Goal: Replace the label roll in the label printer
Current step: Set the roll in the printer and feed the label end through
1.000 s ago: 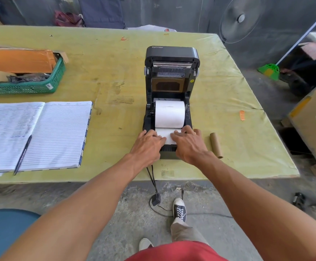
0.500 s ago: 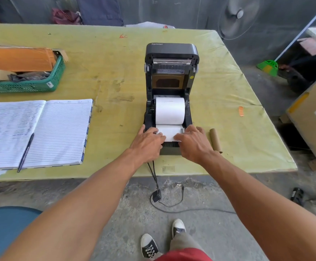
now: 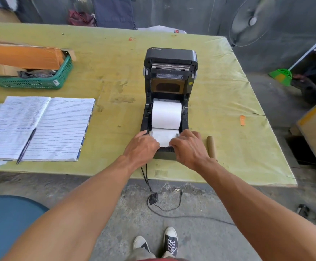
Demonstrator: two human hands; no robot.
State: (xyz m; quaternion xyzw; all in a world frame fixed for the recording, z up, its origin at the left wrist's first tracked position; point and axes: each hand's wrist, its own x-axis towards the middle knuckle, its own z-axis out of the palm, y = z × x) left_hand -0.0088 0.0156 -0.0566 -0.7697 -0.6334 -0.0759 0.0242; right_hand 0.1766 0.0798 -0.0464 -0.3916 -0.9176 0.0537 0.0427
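New white roll sits in the open printer, both hands at its loose end

At the far left of the green table [image 3: 104, 72] a green basket [image 3: 40, 84] holds cardboard, and in front of it lies an open notebook [image 3: 59, 127] with a pen [image 3: 26, 146] across it. The left hand [image 3: 141, 147] reaches the printer's front, its fingers bent together on the left edge of the paper strip [image 3: 164, 137]; whether they pinch or only press cannot be told. The black printer [image 3: 170, 57] stands with its lid tilted up and back. The label roll [image 3: 166, 113], plain white and full, lies crosswise in the bay, its strip drawn forward over the front. The right hand [image 3: 189, 149] meets the strip's right edge with fingers bent the same way, its hold just as unclear. Just beside it lies a bare cardboard tube [image 3: 211, 146]
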